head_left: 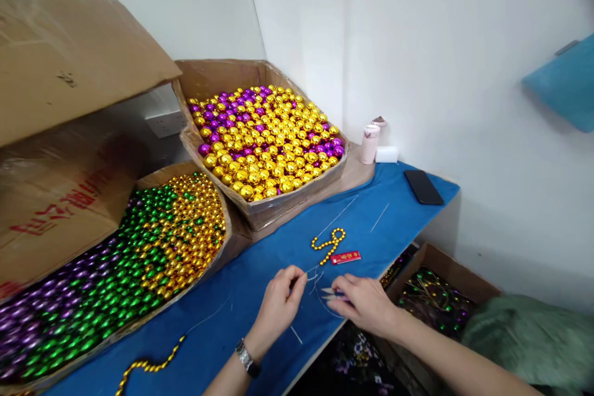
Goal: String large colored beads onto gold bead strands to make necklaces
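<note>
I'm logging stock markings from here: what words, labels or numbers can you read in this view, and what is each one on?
Nothing can be quoted as it reads.
Red printed characters on the cardboard box at the left: skewed and partly cut off, unreadable.
Gold marks on the small red packet on the blue cloth: too small to read.
Watch on the left wrist: face not readable.
Phone: dark screen, no text.

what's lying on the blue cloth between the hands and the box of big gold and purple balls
In the head view, a short strand of gold beads and a small red packet lie on the blue cloth, with thin thread running past them.
</note>
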Available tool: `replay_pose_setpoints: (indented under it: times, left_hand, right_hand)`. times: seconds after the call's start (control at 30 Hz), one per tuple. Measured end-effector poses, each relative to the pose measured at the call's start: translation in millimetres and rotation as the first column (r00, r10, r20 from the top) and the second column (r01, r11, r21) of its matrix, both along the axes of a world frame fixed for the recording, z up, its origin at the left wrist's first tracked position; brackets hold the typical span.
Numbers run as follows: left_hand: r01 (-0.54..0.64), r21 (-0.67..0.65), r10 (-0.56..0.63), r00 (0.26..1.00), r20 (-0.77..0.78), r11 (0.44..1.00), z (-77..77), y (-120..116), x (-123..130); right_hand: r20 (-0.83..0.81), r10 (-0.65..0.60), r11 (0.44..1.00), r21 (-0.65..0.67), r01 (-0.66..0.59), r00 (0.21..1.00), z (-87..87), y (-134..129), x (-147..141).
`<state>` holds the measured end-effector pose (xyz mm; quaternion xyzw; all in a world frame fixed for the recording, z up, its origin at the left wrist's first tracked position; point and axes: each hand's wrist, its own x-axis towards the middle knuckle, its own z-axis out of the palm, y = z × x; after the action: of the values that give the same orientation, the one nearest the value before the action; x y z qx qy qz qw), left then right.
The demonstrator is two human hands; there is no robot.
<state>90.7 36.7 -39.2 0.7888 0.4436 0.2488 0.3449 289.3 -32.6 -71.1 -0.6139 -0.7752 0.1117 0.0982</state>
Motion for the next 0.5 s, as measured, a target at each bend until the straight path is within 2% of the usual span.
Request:
replay_pose_setpoints:
  times: [0.13,0.23,0.37,0.5]
  left_hand:
    - [-0.062,-0.037,0.064,0.996,0.067,0.997,-4.3,5.9,-2.6]
    - [-0.106,-0.121,0.130,0.970,0.204,0.987,-4.6,10.1,-1.0]
    - [-0.108,-0.327,0.264,0.837,0.479,0.939,-2.4,15.9,2.4]
    - [-0.022,-0.486,0.374,0.669,0.642,0.874,5.3,19.9,1.0]
  right_hand:
    - [-0.002,0.028,0.997,-0.078,-0.028,1.000,-11.4,-16.7,2.0]
    - [-0.004,0.051,0.993,-0.110,-0.051,0.999,-15.1,-23.1,7.5]
    - [-0.035,0.064,0.986,-0.154,-0.069,0.997,-19.0,-32.1,39.4]
    - [0.026,-0.043,0.978,-0.201,0.048,0.999,-30.0,-54.0,107.4]
